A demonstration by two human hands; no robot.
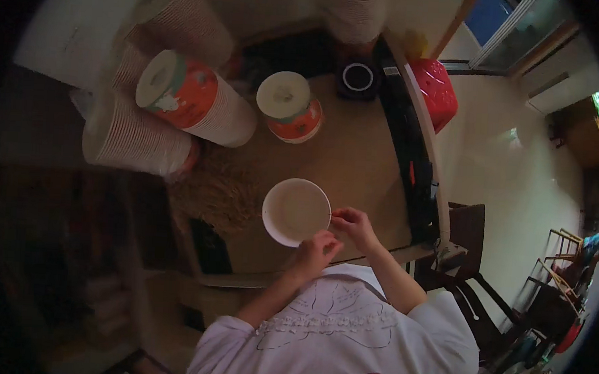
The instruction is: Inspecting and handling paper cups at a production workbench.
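A white paper tub stands on the brown tabletop in front of me, its round mouth facing up. My right hand is at the tub's right rim, thumb and fingers pinched together against it. What lies between those fingertips is hidden or too small to name. Close by, my left hand has its fingers curled in at the tub's lower right edge. Whatever it may hold does not show. To the left of the tub lies a heap of thin brown strands.
Orange-and-green printed paper tubs, one short stack and one long leaning stack, stand behind. Plastic-wrapped white stacks crowd the left. A dark round-topped object sits at the back. A red stool and dark chair are right.
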